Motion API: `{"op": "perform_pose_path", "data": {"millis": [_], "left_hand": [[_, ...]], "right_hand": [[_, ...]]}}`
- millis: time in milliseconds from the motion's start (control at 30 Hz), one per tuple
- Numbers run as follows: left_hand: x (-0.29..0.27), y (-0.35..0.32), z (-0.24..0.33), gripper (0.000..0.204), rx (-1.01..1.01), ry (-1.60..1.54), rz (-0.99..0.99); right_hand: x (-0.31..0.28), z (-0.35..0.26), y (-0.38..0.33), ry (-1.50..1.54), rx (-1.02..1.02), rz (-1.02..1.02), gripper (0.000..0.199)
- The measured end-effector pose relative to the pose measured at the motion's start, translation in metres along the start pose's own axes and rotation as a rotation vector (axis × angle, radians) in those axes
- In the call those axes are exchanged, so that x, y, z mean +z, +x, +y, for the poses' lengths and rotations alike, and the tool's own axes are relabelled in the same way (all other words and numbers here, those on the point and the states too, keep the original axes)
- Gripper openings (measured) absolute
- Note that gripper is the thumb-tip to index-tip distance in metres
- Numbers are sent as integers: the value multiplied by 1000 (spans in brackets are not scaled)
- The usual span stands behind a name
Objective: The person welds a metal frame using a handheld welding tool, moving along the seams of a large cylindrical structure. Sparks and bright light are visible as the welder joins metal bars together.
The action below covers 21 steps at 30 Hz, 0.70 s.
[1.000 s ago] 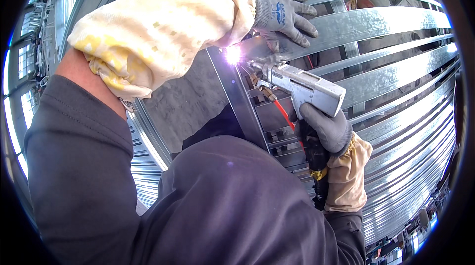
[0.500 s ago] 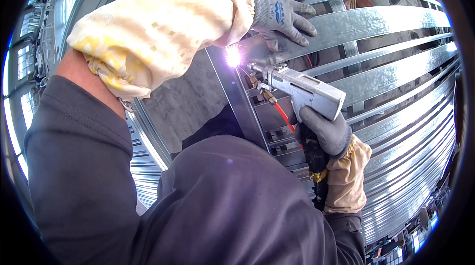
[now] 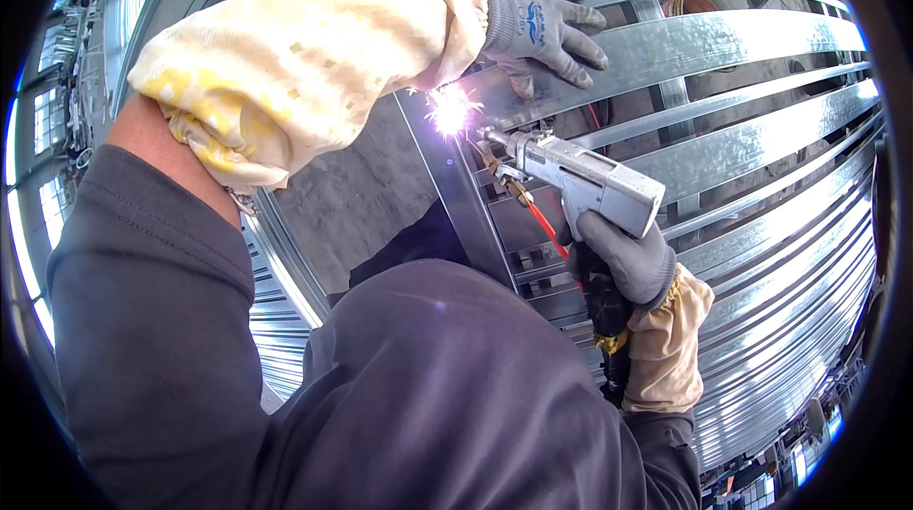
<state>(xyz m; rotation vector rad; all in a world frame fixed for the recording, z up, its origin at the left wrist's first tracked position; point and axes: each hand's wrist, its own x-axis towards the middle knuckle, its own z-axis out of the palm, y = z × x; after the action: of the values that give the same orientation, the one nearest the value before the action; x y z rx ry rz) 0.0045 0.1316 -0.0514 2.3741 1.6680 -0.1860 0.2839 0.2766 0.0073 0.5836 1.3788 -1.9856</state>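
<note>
My right hand [image 3: 623, 256], in a grey glove, is wrapped round the grip of a silver handheld welding gun [image 3: 585, 175]. The gun's nozzle points up and left at a bright pinkish-white weld spark [image 3: 451, 112] on the edge of a dark metal frame bar [image 3: 456, 188]. My left hand [image 3: 547, 32], also gloved in grey, lies with fingers spread on a flat galvanized metal slat [image 3: 656, 53], just beyond the spark. The glare hides the joint itself. A red hose [image 3: 544, 220] and a black cable [image 3: 609, 320] run from the gun.
Rows of parallel galvanized slats [image 3: 761, 163] fill the right side, with gaps between them. Grey floor [image 3: 352, 196] shows left of the frame bar. A cream sleeve cover [image 3: 295, 63] on my left arm reaches close to the spark. More metal profiles [image 3: 295, 272] lie at the left.
The spark has grown and throws more short streaks, shifting very slightly downward. The gun's nozzle has dropped a little with it. My left hand stays in place.
</note>
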Motion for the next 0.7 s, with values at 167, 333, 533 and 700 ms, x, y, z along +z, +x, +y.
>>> {"op": "perform_pose_path", "data": {"millis": [167,333,533,700], "left_hand": [[-4,-1,2,79,-12,-5,-17],[1,0,-1,81,3,-19,-2],[1,0,0,84,-4,-15,-9],[0,0,1,81,-14,5,-15]], "right_hand": [[1,-2,-3,-3,13,-6,40],[4,-5,-5,54,21,24,39],[4,-4,-8,39,26,13,35],[3,1,-9,48,18,14,33]]}}
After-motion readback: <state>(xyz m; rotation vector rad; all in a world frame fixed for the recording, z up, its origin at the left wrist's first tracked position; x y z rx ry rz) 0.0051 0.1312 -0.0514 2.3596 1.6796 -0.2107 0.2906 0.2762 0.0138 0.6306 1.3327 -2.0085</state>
